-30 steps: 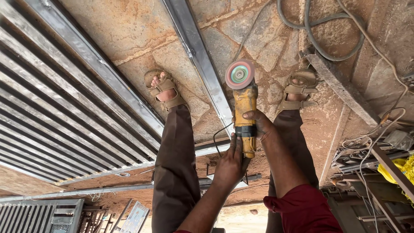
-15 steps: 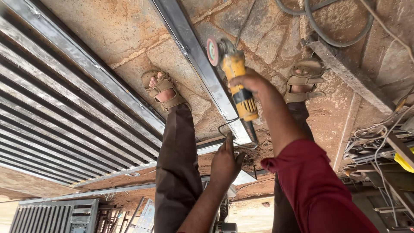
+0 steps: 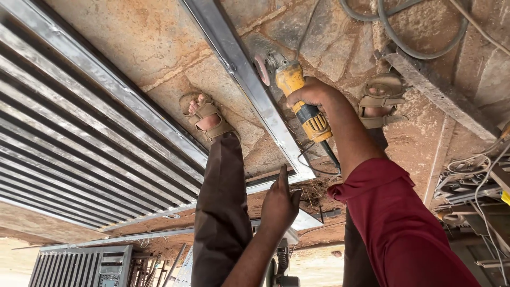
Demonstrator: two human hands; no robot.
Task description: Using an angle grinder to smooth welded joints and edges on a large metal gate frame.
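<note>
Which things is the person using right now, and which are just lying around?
In use: yellow angle grinder in right hand; long grey metal frame bar; left hand near the bar's corner.

Lying about: grey looped hose; ribbed metal grille panel; white tangled wires.

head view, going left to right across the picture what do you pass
Ribbed metal grille → sandalled foot → long steel bar → yellow angle grinder gripped by the right hand → other sandalled foot → tangle of white wires. The left hand is lower, empty, beside the frame.
</note>
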